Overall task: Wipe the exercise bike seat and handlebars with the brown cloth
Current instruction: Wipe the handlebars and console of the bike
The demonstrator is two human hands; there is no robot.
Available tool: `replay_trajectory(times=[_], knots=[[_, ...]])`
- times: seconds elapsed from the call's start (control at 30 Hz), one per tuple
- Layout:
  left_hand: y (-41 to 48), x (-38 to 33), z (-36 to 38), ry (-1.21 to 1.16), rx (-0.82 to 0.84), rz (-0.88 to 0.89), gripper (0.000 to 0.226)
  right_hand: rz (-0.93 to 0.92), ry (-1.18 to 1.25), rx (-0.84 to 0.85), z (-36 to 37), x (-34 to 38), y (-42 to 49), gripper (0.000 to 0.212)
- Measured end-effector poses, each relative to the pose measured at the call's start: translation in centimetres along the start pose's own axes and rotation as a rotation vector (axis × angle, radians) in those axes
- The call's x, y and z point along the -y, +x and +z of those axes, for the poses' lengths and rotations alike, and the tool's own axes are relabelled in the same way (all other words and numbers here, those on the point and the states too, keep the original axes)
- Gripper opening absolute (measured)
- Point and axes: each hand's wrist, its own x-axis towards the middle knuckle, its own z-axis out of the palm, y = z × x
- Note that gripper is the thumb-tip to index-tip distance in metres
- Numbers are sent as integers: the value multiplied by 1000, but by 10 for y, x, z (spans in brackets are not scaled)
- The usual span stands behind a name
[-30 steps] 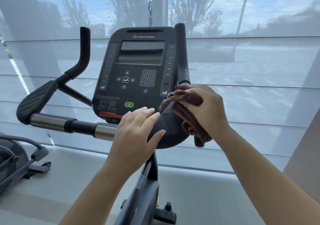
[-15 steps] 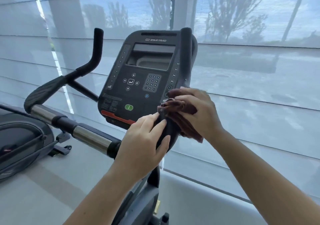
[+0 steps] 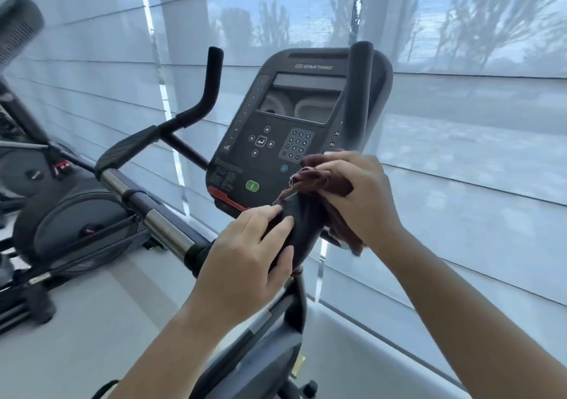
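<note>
While left fingers (image 3: 264,214) lie straight on the handlebar (image 3: 300,219), right fingers (image 3: 346,168) clutch the crumpled brown cloth (image 3: 316,180).

Right hand (image 3: 365,202), brown cloth (image 3: 316,180) and left hand (image 3: 245,254) on handlebars (image 3: 299,229)
</note>
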Motion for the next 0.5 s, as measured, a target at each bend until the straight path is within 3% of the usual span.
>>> replay_trajectory(times=[0.13,0.37,0.5], knots=[[-1,2,-1,-8,4,38,37,158,39,74,7,-2,27,14],[-4,0,2,1,-71,103,31,191,147,-188,4,16,-31,15],[-5,-7,1,25,-98,95,29,208,178,-139,-4,18,-42,22]])
